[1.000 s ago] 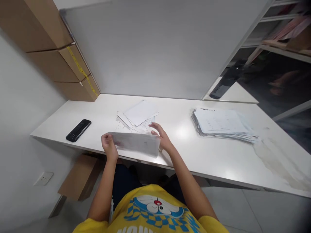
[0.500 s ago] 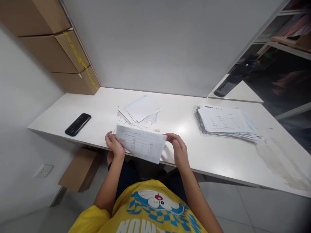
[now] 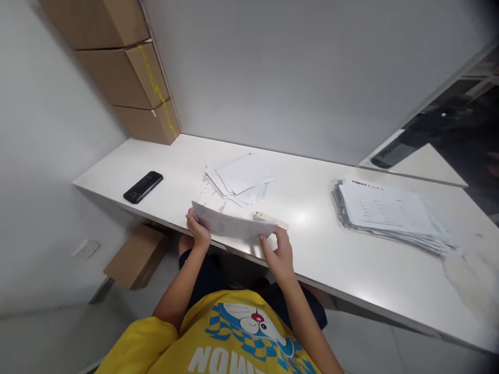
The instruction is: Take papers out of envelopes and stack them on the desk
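Note:
A printed sheet of paper (image 3: 234, 224), with a reddish mark near its left end, is held up over the table's front edge, tilted and slightly curved. Its left end is gripped by my left hand (image 3: 198, 228), fingers behind the sheet. At the right end my right hand (image 3: 279, 254) pinches the paper between thumb and fingers. Just behind the sheet lies a small cream-coloured strip-like object (image 3: 268, 219), partly hidden. Farther back is a loose pile of papers (image 3: 245, 174), with torn-looking scraps at its left side.
A thicker stack of printed papers (image 3: 390, 210) lies on the right of the white table (image 3: 312, 275). A black phone-like device (image 3: 143, 187) rests at the left. Cardboard boxes (image 3: 140, 122) stand in the back left corner; another cardboard box (image 3: 136, 257) sits below the table.
The sheet has tipped from nearly face-on to a steeper slant. My right hand has closed on its right end. The cream-coloured object shows more, and the whole view has shifted.

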### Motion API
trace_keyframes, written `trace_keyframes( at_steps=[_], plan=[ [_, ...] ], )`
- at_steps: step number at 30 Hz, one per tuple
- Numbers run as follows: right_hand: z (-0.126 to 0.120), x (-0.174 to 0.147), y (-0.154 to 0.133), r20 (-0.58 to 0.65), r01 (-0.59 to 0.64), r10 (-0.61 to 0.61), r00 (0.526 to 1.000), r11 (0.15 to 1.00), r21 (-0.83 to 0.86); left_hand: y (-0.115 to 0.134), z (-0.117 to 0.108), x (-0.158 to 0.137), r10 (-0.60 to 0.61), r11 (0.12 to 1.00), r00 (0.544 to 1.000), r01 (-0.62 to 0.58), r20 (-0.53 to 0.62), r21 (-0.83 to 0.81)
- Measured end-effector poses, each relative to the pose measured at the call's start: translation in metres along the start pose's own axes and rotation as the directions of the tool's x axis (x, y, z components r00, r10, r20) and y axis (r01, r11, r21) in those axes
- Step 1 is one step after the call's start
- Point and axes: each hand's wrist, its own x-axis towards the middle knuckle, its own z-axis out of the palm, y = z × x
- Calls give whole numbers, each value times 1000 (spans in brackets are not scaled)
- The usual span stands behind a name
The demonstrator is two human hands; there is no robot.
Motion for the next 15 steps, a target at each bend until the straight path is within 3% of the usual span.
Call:
trace_keyframes(
  at_steps=[2, 5, 8, 10, 12, 13, 15],
  plan=[
    [-3, -13, 3, 24, -44, 43, 999, 999, 15, 5, -5, -9, 37, 998, 999, -38, 24, 57],
    [-22, -32, 27, 80, -159, 152, 985, 984, 76, 15, -18, -23, 78, 989, 981, -98, 179, 107],
    [-65, -39, 64, 37, -258, 256, 966, 950, 173, 24, -29, -29, 133, 968, 926, -198, 353, 153],
    [-100, -33, 83, 9, -327, 330, 944, 931, 162, 29, -25, -30, 139, 937, 872, -269, 468, 223],
    [-133, -21, 91, -9, -381, 383, 924, 921, 78, 32, -8, -35, 138, 876, 787, -380, 601, 296],
    [-145, -14, 91, -14, -405, 406, 914, 914, 28, 33, 5, -40, 142, 832, 720, -458, 680, 312],
    [-160, -1, 85, -46, -445, 443, 895, 894, -53, 35, 35, -55, 138, 730, 521, -628, 842, 268]
  ],
)
